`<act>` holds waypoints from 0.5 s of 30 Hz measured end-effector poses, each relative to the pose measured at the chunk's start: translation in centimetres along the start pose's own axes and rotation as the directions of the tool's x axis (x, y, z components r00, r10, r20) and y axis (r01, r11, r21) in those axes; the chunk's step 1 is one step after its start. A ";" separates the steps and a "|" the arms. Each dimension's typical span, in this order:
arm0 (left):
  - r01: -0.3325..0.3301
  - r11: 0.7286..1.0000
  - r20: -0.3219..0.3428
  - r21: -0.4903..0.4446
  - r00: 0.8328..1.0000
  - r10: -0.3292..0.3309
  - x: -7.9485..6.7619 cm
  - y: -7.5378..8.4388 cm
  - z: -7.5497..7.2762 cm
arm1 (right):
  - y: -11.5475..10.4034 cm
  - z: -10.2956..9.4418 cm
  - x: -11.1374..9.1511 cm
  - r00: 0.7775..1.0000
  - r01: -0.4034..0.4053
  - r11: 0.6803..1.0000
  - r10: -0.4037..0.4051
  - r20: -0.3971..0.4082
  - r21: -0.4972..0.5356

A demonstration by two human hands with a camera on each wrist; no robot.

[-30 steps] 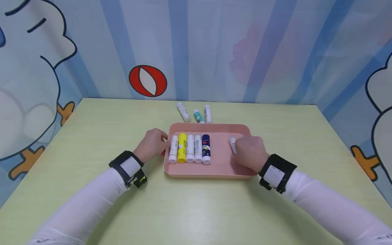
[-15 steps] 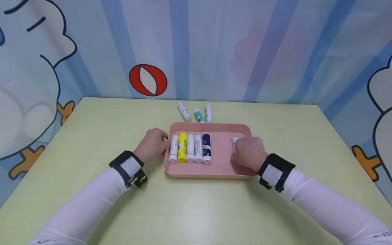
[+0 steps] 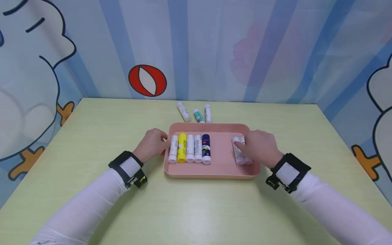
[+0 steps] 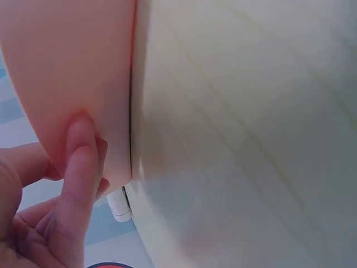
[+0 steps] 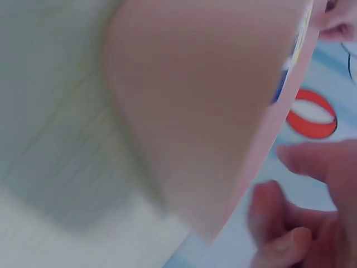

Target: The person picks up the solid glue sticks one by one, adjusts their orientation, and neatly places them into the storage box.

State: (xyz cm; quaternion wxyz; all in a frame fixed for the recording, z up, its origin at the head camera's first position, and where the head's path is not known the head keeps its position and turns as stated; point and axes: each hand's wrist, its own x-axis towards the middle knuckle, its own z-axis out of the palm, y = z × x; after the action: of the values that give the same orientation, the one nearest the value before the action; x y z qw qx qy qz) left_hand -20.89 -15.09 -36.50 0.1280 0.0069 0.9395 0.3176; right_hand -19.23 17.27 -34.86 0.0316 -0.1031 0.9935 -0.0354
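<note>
My left hand [image 3: 152,144] pinches the left wall of a pink tray [image 3: 211,173]. In the left wrist view, a finger presses the tray's outer wall [image 4: 106,72]. Lying side by side in the tray's left half are a white glue stick [image 3: 173,149], a yellow one, two more white ones and a navy glue stick [image 3: 206,149]. Two white glue sticks [image 3: 238,153] lie together near the right end. Over that end is my right hand [image 3: 260,146], its thumb close to them and partly covering them. The right wrist view shows its thumb and fingers apart, nothing between them.
Behind the tray on the table [image 3: 196,211] lie a white glue stick [image 3: 183,112], a teal one [image 3: 198,116] and another white one [image 3: 208,113]. A patterned blue backdrop [image 3: 208,51] stands along the table's far edge.
My right hand has let go of a white glue stick and moved right, uncovering two white sticks side by side at the tray's right end. The left hand stays at the tray.
</note>
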 end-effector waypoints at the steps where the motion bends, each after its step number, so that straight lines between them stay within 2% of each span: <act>1: 0.001 1.000 0.000 0.001 1.000 -0.001 0.0 0.1 0.0 | 0.6 -0.1 -0.1 0.999 0.001 1.000 0.000 -0.046 0.031; 3: 0.004 1.000 0.003 0.002 1.000 -0.004 0.0 0.2 0.0 | 1.8 0.0 -0.3 0.993 0.005 0.997 0.004 -0.121 0.074; 5: 0.013 1.000 0.008 0.006 1.000 -0.013 0.0 0.3 0.0 | 2.9 0.1 -0.5 0.991 -0.013 0.993 0.028 -0.133 0.116; 10: 0.012 0.999 0.027 0.051 1.000 -0.014 0.2 0.6 -0.2 | 4.4 0.7 -0.8 0.997 -0.072 0.978 0.077 -0.020 0.196; 15: -0.052 0.991 0.079 0.126 0.996 0.043 0.1 0.9 -0.9 | 4.6 1.3 -0.9 0.997 -0.082 0.954 0.075 0.035 0.289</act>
State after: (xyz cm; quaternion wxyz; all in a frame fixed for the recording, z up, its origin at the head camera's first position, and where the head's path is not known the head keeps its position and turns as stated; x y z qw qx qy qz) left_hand -21.26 -14.90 -35.33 0.1553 0.0495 0.9520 0.2591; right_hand -19.21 21.85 -36.49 0.0594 -0.0580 0.9805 -0.1783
